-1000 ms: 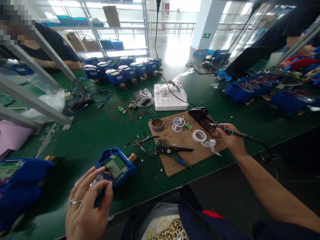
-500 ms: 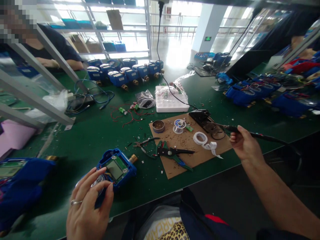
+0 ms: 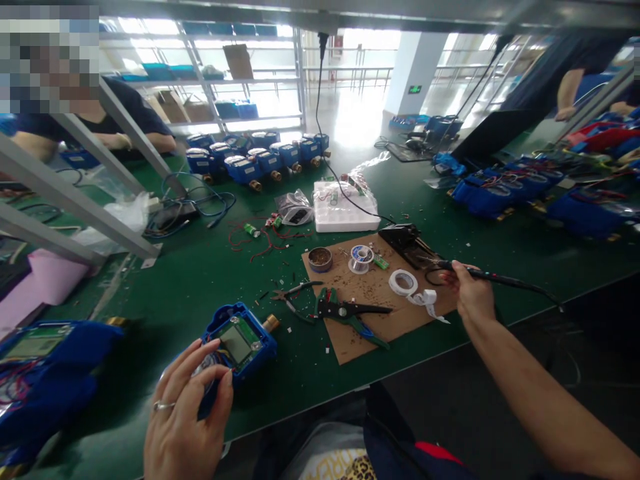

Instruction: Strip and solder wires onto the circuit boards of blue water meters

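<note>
My left hand (image 3: 193, 400), a ring on one finger, curls over the near-left end of a blue meter (image 3: 266, 348) with a grey display, a green circuit board and a brass fitting. Its thumb and forefinger close at the meter's edge by some thin wires; the exact grip is partly hidden. In my right hand (image 3: 470, 290) is a soldering iron (image 3: 483, 274), its tip pointing left over the black iron stand (image 3: 407, 243). On a cardboard sheet (image 3: 350, 347) between the hands lie wire strippers (image 3: 343, 310), a solder spool (image 3: 361, 259), white tape (image 3: 403, 283) and a round tin (image 3: 320, 259).
Cutters (image 3: 295, 297) lie left of the strippers. Another blue meter (image 3: 55, 380) stands at the far left. Beyond are a white foam tray (image 3: 346, 217), loose red wires (image 3: 265, 247) and several blue meters (image 3: 243, 168). Metal struts (image 3: 120, 230) rise at left, where a person sits.
My right hand has moved left and forward with the soldering iron, bringing its tip over the stand. My left hand stays at the blue meter. The view has tilted up slightly.
</note>
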`<state>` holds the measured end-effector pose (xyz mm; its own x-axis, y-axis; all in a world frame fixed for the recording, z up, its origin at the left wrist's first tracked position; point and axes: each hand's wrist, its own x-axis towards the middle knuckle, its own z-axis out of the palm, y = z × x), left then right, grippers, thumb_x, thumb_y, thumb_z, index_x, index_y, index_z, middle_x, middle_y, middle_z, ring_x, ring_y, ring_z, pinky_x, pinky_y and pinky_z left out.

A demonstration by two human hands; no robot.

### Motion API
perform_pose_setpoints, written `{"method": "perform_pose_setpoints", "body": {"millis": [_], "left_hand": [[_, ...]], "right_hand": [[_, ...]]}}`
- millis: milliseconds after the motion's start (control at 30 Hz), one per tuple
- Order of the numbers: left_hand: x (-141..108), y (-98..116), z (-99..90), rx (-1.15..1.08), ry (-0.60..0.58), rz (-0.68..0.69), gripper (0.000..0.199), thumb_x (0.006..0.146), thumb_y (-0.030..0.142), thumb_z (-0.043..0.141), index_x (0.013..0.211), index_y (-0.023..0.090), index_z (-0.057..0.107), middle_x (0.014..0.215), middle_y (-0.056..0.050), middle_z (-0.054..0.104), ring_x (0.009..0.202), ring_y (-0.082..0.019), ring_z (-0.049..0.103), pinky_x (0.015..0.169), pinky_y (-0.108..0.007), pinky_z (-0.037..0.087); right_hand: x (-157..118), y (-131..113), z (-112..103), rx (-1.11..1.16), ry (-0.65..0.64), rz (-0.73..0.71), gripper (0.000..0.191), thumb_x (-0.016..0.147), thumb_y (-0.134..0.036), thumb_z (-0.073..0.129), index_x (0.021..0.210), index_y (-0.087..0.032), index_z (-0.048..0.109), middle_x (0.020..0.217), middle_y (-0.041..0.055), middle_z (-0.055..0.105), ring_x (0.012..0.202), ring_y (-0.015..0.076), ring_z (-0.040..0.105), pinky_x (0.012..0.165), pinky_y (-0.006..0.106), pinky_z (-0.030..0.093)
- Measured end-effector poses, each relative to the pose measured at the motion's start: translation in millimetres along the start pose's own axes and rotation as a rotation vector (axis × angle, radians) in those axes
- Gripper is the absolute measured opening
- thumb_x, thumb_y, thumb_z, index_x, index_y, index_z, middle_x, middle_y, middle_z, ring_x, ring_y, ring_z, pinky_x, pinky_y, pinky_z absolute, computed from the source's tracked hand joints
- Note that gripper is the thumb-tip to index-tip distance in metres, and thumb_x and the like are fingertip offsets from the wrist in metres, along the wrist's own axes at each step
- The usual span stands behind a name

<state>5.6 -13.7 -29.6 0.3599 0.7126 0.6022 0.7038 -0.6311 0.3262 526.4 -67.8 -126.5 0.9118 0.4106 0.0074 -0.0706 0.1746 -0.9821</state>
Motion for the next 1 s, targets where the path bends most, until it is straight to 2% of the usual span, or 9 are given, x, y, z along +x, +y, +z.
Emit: {"method": "perform_pose_setpoints", "body": {"millis": [200,367,567,700,900,1000], "left_hand": [[0,-2,2.1,0.002,-0.002,0.003,0.008,0.089,0.026,0.059,0.093,0.019,0.061,0.124,-0.012,0.060,0.124,-0.032,0.052,0.106,-0.051,0.039],[0,-2,3.4,0.005,0.000,0.005,0.009,0.089,0.027,0.059,0.091,0.019,0.061,0.123,-0.012,0.061,0.123,-0.032,0.053,0.105,-0.051,0.040],[-2,-2,2.5,0.017,0.007,0.000,0.011,0.089,0.029,0.059,0.091,0.018,0.062,0.122,-0.012,0.062,0.123,-0.032,0.053,0.106,-0.050,0.039],[-2,-1,2.2,0.019,0.000,-0.008,0.013,0.090,0.030,0.058,0.092,0.018,0.061,0.123,-0.013,0.061,0.124,-0.032,0.052,0.107,-0.051,0.039],[-1,1,2.2,0.020,-0.005,-0.014,0.013,0.090,0.031,0.057,0.092,0.018,0.061,0.123,-0.012,0.061,0.123,-0.031,0.052,0.107,-0.051,0.039],[-1,0,1.5,0.004,-0.002,-0.007,0.012,0.089,0.031,0.058,0.092,0.019,0.061,0.122,-0.012,0.061,0.123,-0.031,0.053,0.106,-0.052,0.039]], "right_hand": [[4,-3,20,0.014,-0.005,-0.009,0.022,0.074,-0.030,0.073,0.090,-0.020,0.060,0.073,0.0010,0.070,0.059,0.0127,0.067,0.051,0.021,0.055],[-3,-13,6,-0.012,-0.021,0.088,0.029,0.070,-0.028,0.076,0.093,-0.017,0.061,0.074,0.0025,0.071,0.061,0.0138,0.068,0.055,0.021,0.053],[-5,-21,-8,-0.021,0.073,0.102,0.013,0.078,-0.017,0.067,0.090,-0.016,0.062,0.070,0.0032,0.071,0.048,0.0099,0.062,0.047,0.018,0.046],[0,-26,-6,-0.026,0.113,0.098,0.004,0.083,-0.018,0.064,0.085,-0.015,0.063,0.066,0.0039,0.069,0.049,0.0102,0.062,0.045,0.017,0.045],[4,-21,5,-0.067,0.083,0.088,0.013,0.088,-0.023,0.062,0.087,-0.010,0.063,0.068,0.0019,0.068,0.052,0.0080,0.062,0.049,0.017,0.050],[1,-23,3,-0.111,0.029,0.065,0.014,0.084,-0.024,0.066,0.089,-0.010,0.063,0.070,0.0030,0.069,0.056,0.0102,0.064,0.051,0.019,0.051]]}}
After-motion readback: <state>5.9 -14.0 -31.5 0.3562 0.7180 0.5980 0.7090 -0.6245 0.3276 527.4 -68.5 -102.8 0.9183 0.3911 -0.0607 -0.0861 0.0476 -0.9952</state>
